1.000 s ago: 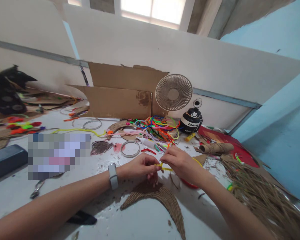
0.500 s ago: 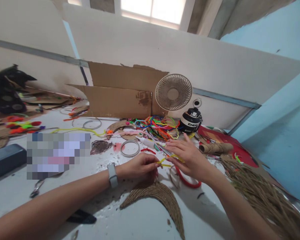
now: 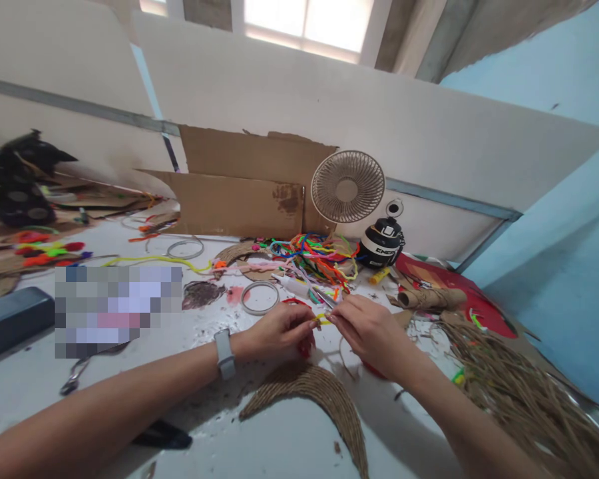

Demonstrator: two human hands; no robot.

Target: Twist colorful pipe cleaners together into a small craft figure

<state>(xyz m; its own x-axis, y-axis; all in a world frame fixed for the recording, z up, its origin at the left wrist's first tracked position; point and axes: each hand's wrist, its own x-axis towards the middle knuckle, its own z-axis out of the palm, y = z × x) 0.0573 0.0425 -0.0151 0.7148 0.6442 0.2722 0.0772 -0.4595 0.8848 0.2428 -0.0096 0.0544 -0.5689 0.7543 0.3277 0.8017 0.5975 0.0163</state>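
A short piece of yellow pipe cleaner (image 3: 322, 319) spans the small gap between my hands. My left hand (image 3: 282, 329), with a grey watch band at the wrist, pinches one end between thumb and fingers. Fingers closed, my right hand (image 3: 377, 332) grips the other end from the right. Red fuzzy pieces (image 3: 307, 342) show beneath my left fingers. A pointed metal blade (image 3: 323, 297) lies just beyond my right fingertips; its handle is hidden. Nearer to me, a crescent wrapped in brown twine (image 3: 314, 382) rests on the white table.
Behind the hands lie a white glue tube (image 3: 294, 286), a tape-like ring (image 3: 259, 297) and a tangle of coloured pipe cleaners (image 3: 319, 256). A fan (image 3: 348, 186) and black bottle (image 3: 379, 243) stand at the back. Loose brown twine (image 3: 514, 386) covers the right side.
My right hand has closed its spread fingers and come down around the yellow pipe cleaner, less of which shows. It now covers most of the red ring. My left hand has barely moved.
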